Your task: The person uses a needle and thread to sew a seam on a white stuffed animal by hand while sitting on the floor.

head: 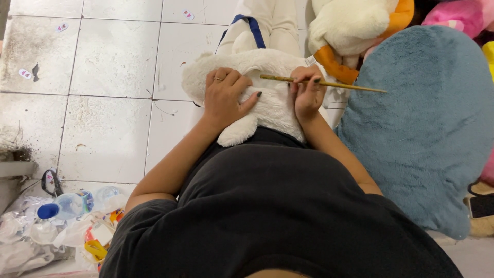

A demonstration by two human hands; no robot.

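Left hand [225, 98] lies spread flat on the white plush toy [257, 95], pressing it down on the person's lap, fingers loose rather than clenched. Right hand [307, 91] pinches a thin wooden stick [324, 83], which runs sideways, its tip poking out past the hand over the blue cushion [422, 128]. By the look of it the work is midway: the toy is plump under both hands, but no seam or opening shows, so what is left is hard to judge. Its fur is white, fluffy, a stubby limb hanging below the left hand.
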